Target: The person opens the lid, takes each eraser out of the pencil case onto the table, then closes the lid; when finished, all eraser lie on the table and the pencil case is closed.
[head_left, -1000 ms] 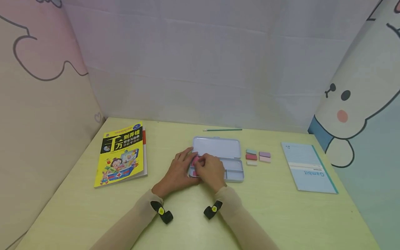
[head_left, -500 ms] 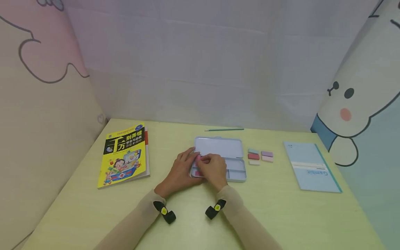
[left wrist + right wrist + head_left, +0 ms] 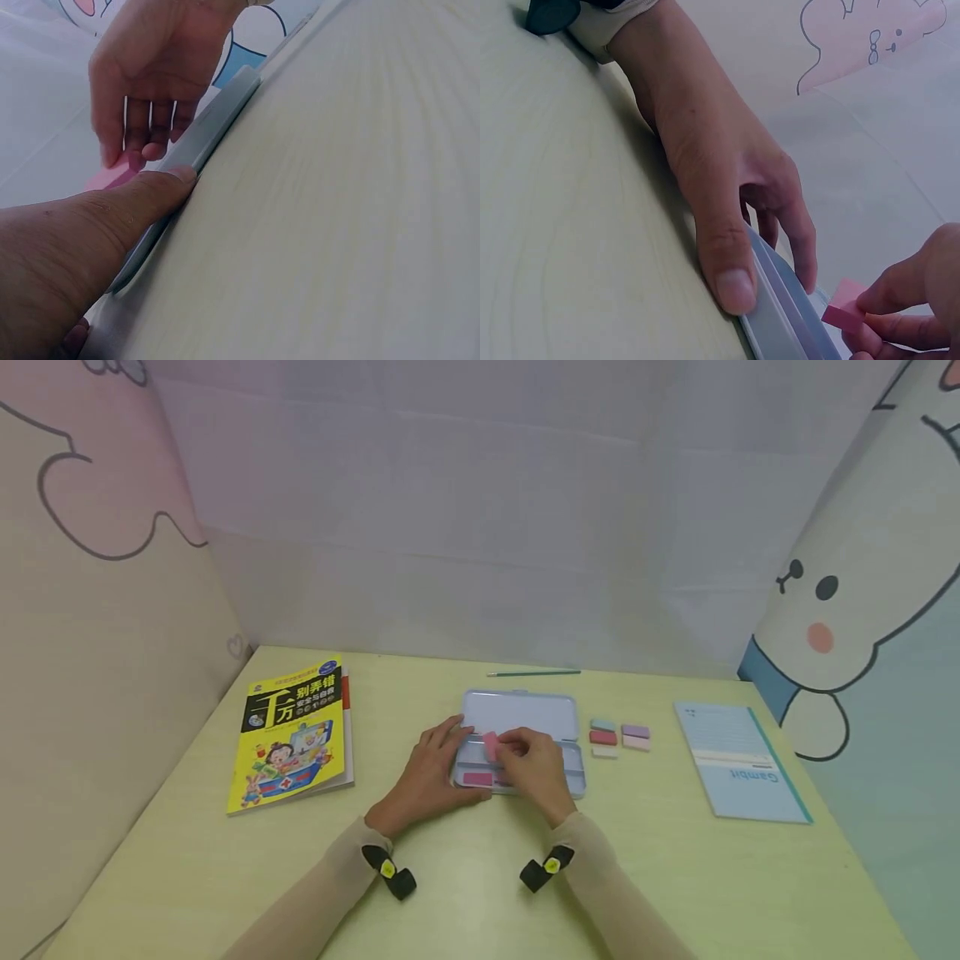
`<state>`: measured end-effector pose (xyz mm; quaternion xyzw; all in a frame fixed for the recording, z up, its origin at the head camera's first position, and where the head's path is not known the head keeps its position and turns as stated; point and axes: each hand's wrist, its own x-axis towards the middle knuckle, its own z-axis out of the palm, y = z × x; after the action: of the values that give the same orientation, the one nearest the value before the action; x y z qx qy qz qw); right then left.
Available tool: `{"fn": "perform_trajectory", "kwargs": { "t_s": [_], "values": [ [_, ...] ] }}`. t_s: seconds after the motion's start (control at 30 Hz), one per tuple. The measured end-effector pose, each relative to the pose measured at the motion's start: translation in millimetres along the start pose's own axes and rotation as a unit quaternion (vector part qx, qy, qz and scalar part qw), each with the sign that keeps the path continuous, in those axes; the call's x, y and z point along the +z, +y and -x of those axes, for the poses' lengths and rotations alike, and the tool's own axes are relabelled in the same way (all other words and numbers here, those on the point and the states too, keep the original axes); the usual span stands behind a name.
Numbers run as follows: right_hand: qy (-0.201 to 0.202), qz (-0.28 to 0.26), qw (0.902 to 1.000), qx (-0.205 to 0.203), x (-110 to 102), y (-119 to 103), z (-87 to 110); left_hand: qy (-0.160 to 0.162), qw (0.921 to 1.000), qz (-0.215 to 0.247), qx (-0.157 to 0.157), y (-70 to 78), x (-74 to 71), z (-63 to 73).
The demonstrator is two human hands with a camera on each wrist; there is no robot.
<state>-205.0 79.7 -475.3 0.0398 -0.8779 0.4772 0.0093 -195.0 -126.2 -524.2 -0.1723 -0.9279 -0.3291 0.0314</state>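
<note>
My right hand (image 3: 536,768) pinches a pink eraser (image 3: 491,746) between thumb and fingers, above the white case (image 3: 517,714), whose lid lies open to the back. In the right wrist view the pink eraser (image 3: 846,306) is tilted, clear of the case's rim. My left hand (image 3: 431,770) holds the case's left end, its thumb along the front side and its fingers toward the back. A flat pink eraser (image 3: 477,779) lies in the front left compartment. Beside it another pinkish piece is partly hidden by my right hand.
Right of the case lie several small erasers, among them a red one (image 3: 603,737) and a purple one (image 3: 635,731). A green pencil (image 3: 534,673) lies behind. A yellow book (image 3: 292,735) is at the left, a light blue notebook (image 3: 738,762) at the right.
My right hand has moved right and drawn the pink eraser away from the case's back left corner. The front left eraser now shows more fully. My left hand stays on the case.
</note>
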Motion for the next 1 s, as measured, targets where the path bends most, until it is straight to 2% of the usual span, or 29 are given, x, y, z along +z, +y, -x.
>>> {"fn": "perform_trajectory", "kwargs": {
  "t_s": [0.37, 0.73, 1.0],
  "values": [
    [0.008, 0.039, 0.9988, -0.029, -44.0, 25.4, 4.8, -0.019, 0.9997, -0.008, -0.010, -2.1, 0.0, 0.1],
    [0.009, 0.078, 0.9968, -0.014, -80.3, 43.7, 8.4, -0.020, 0.9997, 0.001, -0.017, -1.0, 0.0, 0.1],
    [0.013, 0.094, 0.9954, -0.001, -100.5, 62.4, 7.9, -0.018, 0.9997, -0.010, -0.014, -5.2, 2.7, -1.1]
  ]
}}
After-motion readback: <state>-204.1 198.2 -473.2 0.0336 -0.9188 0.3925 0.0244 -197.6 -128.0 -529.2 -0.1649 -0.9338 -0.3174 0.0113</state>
